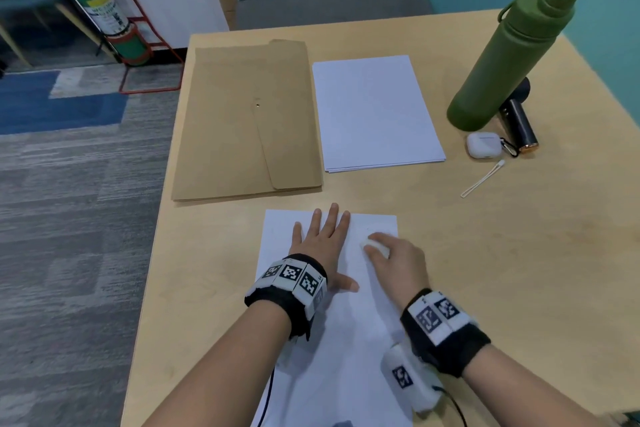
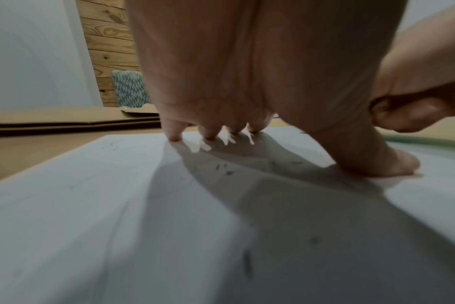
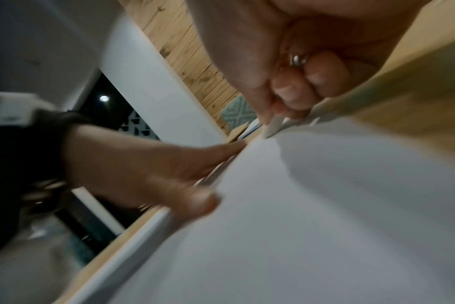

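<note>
A white sheet of paper [image 1: 346, 340] lies on the wooden table [image 1: 214, 270] near the front edge. My left hand [image 1: 322, 243] presses flat on it with the fingers spread straight. In the left wrist view the left hand's fingertips [image 2: 208, 133] touch the sheet [image 2: 117, 205], and small dark crumbs [image 2: 229, 172] lie on it. My right hand [image 1: 394, 263] grips a small white eraser [image 1: 374, 248] against the sheet's upper right part. In the right wrist view the curled fingers [image 3: 291, 90] pinch the eraser [image 3: 273, 127], whose tip meets the paper [image 3: 325, 205].
A pile of brown envelopes [image 1: 249, 121] and a stack of white paper [image 1: 377, 114] lie further back. At the right stand a green bottle [image 1: 502, 55], a dark cylinder [image 1: 519, 125], a white earbud case [image 1: 483, 146] and a white strap [image 1: 481, 178]. The table's left edge drops to carpet.
</note>
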{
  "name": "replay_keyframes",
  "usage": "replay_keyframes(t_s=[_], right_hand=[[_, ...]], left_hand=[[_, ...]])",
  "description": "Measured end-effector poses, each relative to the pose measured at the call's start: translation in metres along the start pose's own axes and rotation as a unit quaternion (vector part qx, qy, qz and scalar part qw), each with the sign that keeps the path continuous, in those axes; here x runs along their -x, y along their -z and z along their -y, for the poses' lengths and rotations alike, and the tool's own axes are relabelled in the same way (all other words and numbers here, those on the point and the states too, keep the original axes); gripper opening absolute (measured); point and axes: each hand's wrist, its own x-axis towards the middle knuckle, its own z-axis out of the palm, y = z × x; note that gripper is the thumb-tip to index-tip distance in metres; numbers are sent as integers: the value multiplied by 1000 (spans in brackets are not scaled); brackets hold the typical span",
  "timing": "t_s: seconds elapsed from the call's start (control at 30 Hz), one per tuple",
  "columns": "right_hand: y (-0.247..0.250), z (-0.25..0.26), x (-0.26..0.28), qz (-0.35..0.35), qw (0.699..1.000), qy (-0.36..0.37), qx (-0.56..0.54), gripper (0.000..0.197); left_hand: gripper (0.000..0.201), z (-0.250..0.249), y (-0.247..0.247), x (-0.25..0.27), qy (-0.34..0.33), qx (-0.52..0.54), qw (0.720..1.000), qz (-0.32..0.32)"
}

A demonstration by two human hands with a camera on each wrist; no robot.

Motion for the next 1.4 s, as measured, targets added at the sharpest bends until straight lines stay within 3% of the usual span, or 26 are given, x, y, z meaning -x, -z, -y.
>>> replay_keyframes(t_s=[0.1, 0.2, 0.27, 0.43, 0.57, 0.73, 0.93, 1.07, 1.27, 1.4], right_hand=[[-3, -6, 10, 58, 998, 11, 1, 31], [14, -11, -13, -28, 998, -46, -40, 28], [14, -9, -13, -49, 996, -54, -48, 29], [1, -10, 5, 49, 999, 11, 13, 30], [18, -11, -18, -65, 995, -53, -51, 28], [-2, -8, 9, 68, 998, 13, 11, 29], [13, 5, -23, -46, 995, -46, -70, 28], [-14, 13, -1, 67, 997, 1, -33, 30], [5, 11, -39, -74, 985, -80, -137, 24], [-18, 19, -18, 29, 995, -17, -97, 26]], left_hand=[[124, 1, 0, 0, -1, 1, 1000, 5], [125, 1, 1, 0, -4, -1, 1000, 6], [126, 1, 0, 0, -5, 1, 1000, 3], [126, 1, -1, -1, -4, 0, 1000, 2], [126, 1, -1, -1, -6, 4, 1000, 5], [125, 1, -1, -1, -2, 3, 1000, 5], [122, -1, 0, 0, 2, -1, 1000, 2], [119, -2, 0, 1, 4, -5, 1000, -1], [121, -1, -1, 0, 6, -8, 1000, 1], [121, -1, -1, 1, 3, -7, 1000, -1]])
